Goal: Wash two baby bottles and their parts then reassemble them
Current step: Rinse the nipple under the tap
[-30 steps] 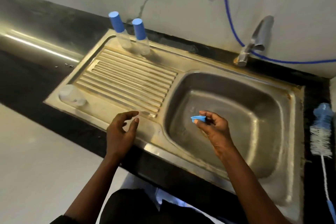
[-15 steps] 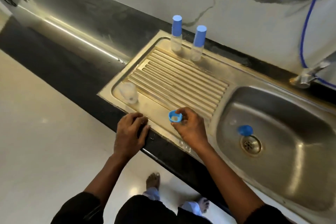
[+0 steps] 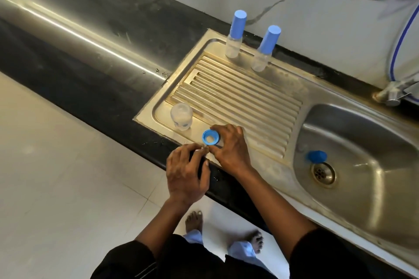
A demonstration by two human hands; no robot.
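My right hand [image 3: 229, 149] holds a blue bottle ring [image 3: 210, 137] over the front edge of the steel drainboard [image 3: 238, 99]. My left hand [image 3: 187, 174] sits just below it, fingertips pinched together by the ring; what they pinch is too small to tell. A clear bottle body [image 3: 181, 116] stands at the drainboard's front left corner. Two clear bottles with blue caps stand at the back, one to the left [image 3: 234, 36] and one to the right [image 3: 265, 50]. Another blue part [image 3: 316, 156] lies in the sink basin [image 3: 362, 142] beside the drain [image 3: 323, 173].
A tap [image 3: 394, 93] with a blue hose [image 3: 401, 38] stands behind the basin. Black counter [image 3: 90, 88] runs left of the sink. My bare feet [image 3: 193, 222] are on the pale tiled floor below the counter edge.
My right hand carried the blue ring from over the basin to the drainboard's front edge. My left hand lifted off the counter edge and came up to meet it. The view swung left.
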